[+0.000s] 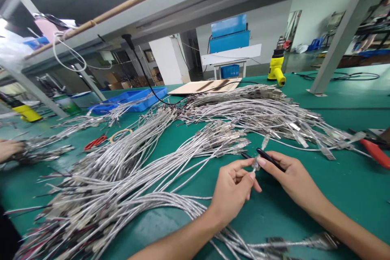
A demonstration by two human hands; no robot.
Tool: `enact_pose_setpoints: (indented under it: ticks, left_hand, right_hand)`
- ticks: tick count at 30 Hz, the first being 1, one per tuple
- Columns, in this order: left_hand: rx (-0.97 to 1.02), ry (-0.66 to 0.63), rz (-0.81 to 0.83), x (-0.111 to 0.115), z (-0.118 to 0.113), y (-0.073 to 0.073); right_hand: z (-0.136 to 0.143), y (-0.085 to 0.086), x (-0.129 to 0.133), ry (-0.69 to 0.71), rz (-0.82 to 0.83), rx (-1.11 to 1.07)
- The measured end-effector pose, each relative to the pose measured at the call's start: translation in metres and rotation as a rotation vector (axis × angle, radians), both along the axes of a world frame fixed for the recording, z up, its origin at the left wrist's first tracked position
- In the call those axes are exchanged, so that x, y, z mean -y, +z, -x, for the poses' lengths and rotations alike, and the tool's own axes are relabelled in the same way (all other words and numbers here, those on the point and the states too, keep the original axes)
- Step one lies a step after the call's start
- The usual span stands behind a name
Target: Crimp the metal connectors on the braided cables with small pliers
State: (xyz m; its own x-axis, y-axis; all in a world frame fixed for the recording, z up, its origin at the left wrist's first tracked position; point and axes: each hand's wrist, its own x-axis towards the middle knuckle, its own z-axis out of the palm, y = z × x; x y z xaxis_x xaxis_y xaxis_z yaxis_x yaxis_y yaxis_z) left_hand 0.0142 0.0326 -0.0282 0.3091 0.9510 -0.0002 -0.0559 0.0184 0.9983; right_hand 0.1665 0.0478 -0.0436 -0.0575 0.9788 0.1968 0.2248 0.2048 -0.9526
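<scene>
My left hand (236, 189) pinches a small clear cable connector (256, 165) between thumb and fingertips. Close against it on the right, my right hand (284, 170) is closed round a black slim tool (271, 160), whose tip lies by the connector; its exact kind is hard to make out. Bundles of silvery cables (170, 166) with clear plugs spread over the green table (344, 187) to the left of my hands. Behind my hands lies another large pile of cables (258, 109). More cables with clear plugs (319, 240) lie at the front, below my right hand.
Red-handled pliers (374, 152) lie at the right edge. A yellow tool (276, 69) stands at the back, near a metal post (338, 36). A blue tray (131, 100) and red scissors (95, 143) are on the left. Another person's hand (10, 149) touches cables at the far left.
</scene>
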Motion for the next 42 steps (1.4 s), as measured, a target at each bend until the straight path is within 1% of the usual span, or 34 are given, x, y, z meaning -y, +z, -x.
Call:
enact_pose_setpoints:
  ticks: [3,5,9,11,12,16,19,22,27,31,34,35,39,40,41,42]
  left_hand:
    - [-0.034,0.017,-0.005,0.001,-0.001,0.001]
    - [-0.063,0.039,-0.009,0.003,-0.002,0.001]
    - [-0.161,0.095,-0.099,0.006,-0.004,-0.001]
    - [-0.209,0.104,-0.146,0.007,-0.004,-0.003]
    - [-0.212,0.104,-0.144,0.008,-0.004,-0.003]
    - [-0.118,0.123,-0.067,0.008,-0.004,-0.002]
    - [-0.073,0.157,-0.071,0.008,-0.004,-0.001]
    - [-0.042,0.174,-0.081,0.008,-0.004,-0.001]
    - [-0.011,0.190,-0.068,0.007,-0.004,-0.001]
    - [0.005,0.190,-0.043,0.007,-0.004,0.002]
    - [0.032,0.132,-0.024,0.004,-0.002,0.003]
    - [0.053,0.080,-0.006,0.002,-0.001,0.004]
    - [0.165,-0.211,0.133,-0.006,0.004,0.002]
    - [0.172,-0.249,0.146,-0.007,0.004,0.001]
    - [0.165,-0.256,0.132,-0.007,0.004,0.001]
    - [0.147,-0.234,0.093,-0.007,0.004,0.000]
  right_hand:
    - [0.001,0.001,0.001,0.026,0.016,-0.065]
    - [0.002,0.002,0.003,0.011,0.019,-0.070]
    - [0.004,0.002,0.005,-0.072,0.012,0.034]
    - [0.003,0.002,0.004,-0.081,0.031,0.071]
    - [0.003,0.002,0.003,-0.074,0.039,0.059]
    - [0.001,0.000,-0.001,0.018,0.081,-0.090]
    - [0.000,-0.002,-0.003,0.096,0.147,-0.188]
    - [-0.001,-0.001,-0.002,0.150,0.178,-0.257]
    - [-0.001,0.003,0.000,0.163,0.171,-0.277]
    - [-0.002,0.003,0.000,0.151,0.134,-0.243]
    - [-0.002,0.002,0.001,0.129,0.061,-0.180]
    - [-0.001,0.002,0.002,0.126,0.034,-0.158]
    - [0.002,0.002,0.005,0.122,-0.011,-0.090]
    - [0.002,0.003,0.005,0.114,-0.015,-0.075]
    - [0.003,0.003,0.006,0.099,-0.021,-0.059]
    - [0.004,0.004,0.007,0.085,-0.030,-0.043]
